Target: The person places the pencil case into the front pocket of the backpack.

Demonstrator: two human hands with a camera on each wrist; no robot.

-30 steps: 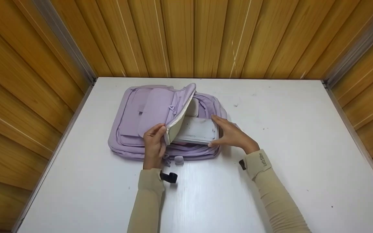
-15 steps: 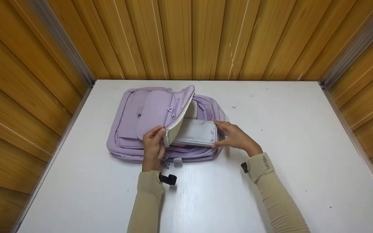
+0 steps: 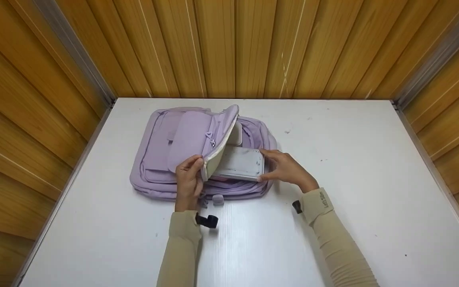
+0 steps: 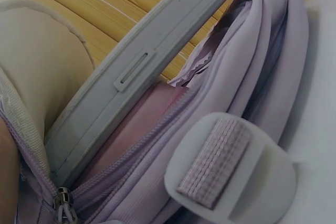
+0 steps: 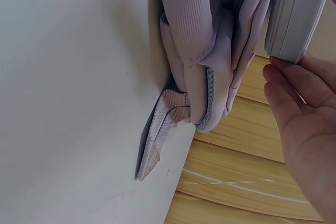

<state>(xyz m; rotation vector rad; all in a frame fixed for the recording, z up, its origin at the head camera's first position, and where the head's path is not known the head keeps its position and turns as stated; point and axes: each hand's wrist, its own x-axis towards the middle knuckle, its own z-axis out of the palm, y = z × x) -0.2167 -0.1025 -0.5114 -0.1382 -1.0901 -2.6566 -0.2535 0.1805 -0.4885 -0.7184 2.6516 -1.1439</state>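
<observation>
A lilac backpack [image 3: 157, 147] lies on the white table with its front compartment unzipped. My left hand [image 3: 189, 179] pinches the edge of the raised flap [image 3: 222, 149], whose lining is cream. My right hand [image 3: 287, 169] grips the right end of a flat pale grey case [image 3: 241, 161], thumb at the near corner and fingers at the far one. The left part of this case [image 4: 131, 72] is inside the compartment, hidden under the flap in the head view. It lies tilted, with a slot-shaped catch on its side in the left wrist view. Behind it sits a white rounded object [image 3: 235, 133], partly covered.
A metal zipper pull [image 4: 64, 203] hangs at the opening's corner, and a pink surface [image 4: 142, 124] shows beneath the case. A strap buckle [image 4: 231, 169] sticks out at the bag's near side. Wood-patterned walls [image 3: 249, 48] enclose the white table [image 3: 357, 167].
The case and my right hand have shifted slightly left, further under the flap. My left hand keeps its hold on the flap edge.
</observation>
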